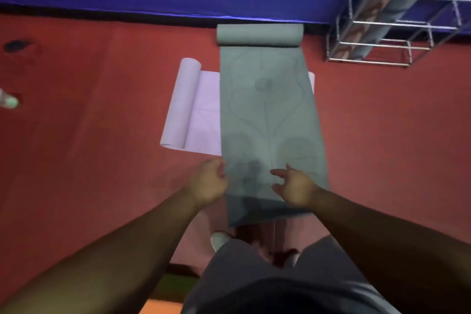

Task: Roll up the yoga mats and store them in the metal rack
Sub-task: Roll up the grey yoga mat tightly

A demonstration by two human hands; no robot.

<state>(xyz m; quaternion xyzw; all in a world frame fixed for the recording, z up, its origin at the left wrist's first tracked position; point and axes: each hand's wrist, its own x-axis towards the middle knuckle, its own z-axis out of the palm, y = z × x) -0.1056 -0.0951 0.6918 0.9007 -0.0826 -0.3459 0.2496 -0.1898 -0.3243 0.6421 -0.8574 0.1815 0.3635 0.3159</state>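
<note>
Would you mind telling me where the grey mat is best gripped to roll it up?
Probably the near short edge of the grey mat, one hand at each corner, coming from the person's side. That end lies flat and free; the far end is already curled against the wall. The left hand and right hand hover there, open.

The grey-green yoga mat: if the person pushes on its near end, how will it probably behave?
The grey-green yoga mat is probably floppy: it lies flat over the lilac mat and follows it. Its far end is already curled into a roll, so that part may roll if pushed. It looks thin, so likely light for its size.
</note>
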